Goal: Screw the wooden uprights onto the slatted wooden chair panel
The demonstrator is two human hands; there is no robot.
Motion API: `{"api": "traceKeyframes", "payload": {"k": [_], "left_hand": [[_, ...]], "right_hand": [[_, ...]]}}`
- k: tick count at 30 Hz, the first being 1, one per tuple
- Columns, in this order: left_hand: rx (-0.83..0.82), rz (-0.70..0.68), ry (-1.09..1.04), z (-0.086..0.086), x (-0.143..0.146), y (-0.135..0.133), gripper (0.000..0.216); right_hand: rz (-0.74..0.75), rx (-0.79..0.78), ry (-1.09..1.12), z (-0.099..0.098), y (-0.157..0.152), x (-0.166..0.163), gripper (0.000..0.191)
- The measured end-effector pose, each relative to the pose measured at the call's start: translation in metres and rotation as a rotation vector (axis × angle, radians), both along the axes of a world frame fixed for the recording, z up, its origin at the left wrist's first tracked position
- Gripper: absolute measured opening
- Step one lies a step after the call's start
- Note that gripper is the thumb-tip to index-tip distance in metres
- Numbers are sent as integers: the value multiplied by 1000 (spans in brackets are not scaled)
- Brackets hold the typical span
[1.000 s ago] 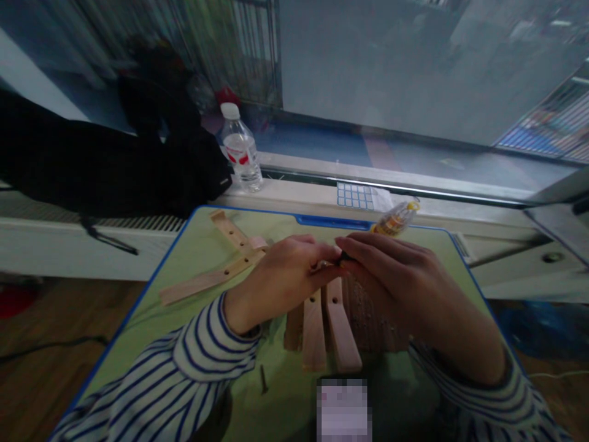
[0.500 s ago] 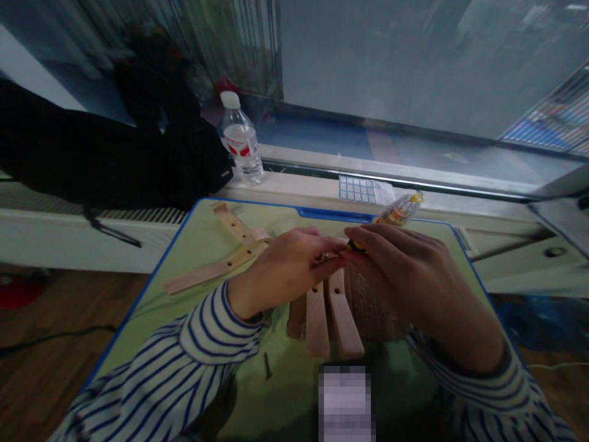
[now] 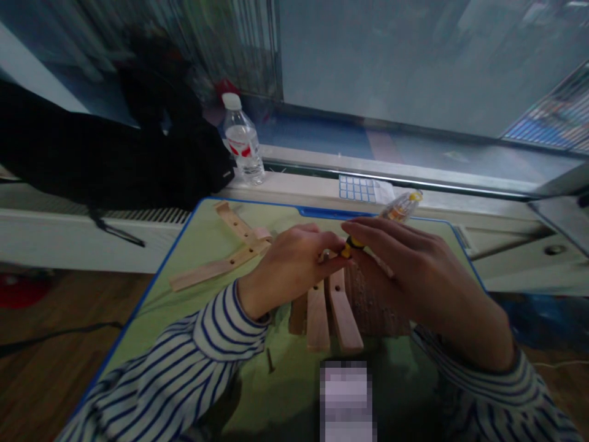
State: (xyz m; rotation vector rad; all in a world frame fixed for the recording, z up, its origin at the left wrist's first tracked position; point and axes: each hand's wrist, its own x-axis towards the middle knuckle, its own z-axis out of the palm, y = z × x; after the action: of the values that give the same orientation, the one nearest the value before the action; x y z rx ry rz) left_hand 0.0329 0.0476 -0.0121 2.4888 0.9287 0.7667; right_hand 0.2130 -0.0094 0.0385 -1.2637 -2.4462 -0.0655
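My right hand [image 3: 409, 270] is closed around a screwdriver [image 3: 400, 207] with a clear handle and a yellow-and-black collar. The handle's end sticks out behind my fingers, and the collar shows at my fingertips. Thumb and index finger of my left hand [image 3: 294, 264] pinch together right by the collar. What they hold is hidden, though a small shiny bit shows between the fingers. Under both hands, two light wooden pieces [image 3: 346, 316] with drilled holes lie side by side on a brown corrugated block [image 3: 375, 307]. More holed wooden strips [image 3: 221, 267], joined together, lie at left.
A loose screw [image 3: 269, 361] lies on the blue-edged table [image 3: 243, 399], near a phone-like object [image 3: 346, 399] with a blurred screen. Behind stand a water bottle [image 3: 243, 144], a black bag [image 3: 184, 153] and a gridded sheet [image 3: 356, 188] on the sill.
My right fingers have shifted on the screwdriver, so more of its yellow collar shows. My left hand keeps its pinch in nearly the same place. The view has moved slightly.
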Motion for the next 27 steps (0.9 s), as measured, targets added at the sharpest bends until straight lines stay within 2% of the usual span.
{"api": "traceKeyframes", "payload": {"k": [7,17,22,27], "left_hand": [[-18,-40,36,-2,-2,3,17],[-85,-182,26,-2,-6,6,20],[-76,-189,26,-3,-6,7,21],[-49,-114,15,-1,-5,6,16]], "right_hand": [[18,38,-5,-2,0,0,29],[-43,41,-12,-4,3,-3,21],[-49,42,-23,-5,3,-6,21],[-39,46,-19,-6,5,-5,18]]}}
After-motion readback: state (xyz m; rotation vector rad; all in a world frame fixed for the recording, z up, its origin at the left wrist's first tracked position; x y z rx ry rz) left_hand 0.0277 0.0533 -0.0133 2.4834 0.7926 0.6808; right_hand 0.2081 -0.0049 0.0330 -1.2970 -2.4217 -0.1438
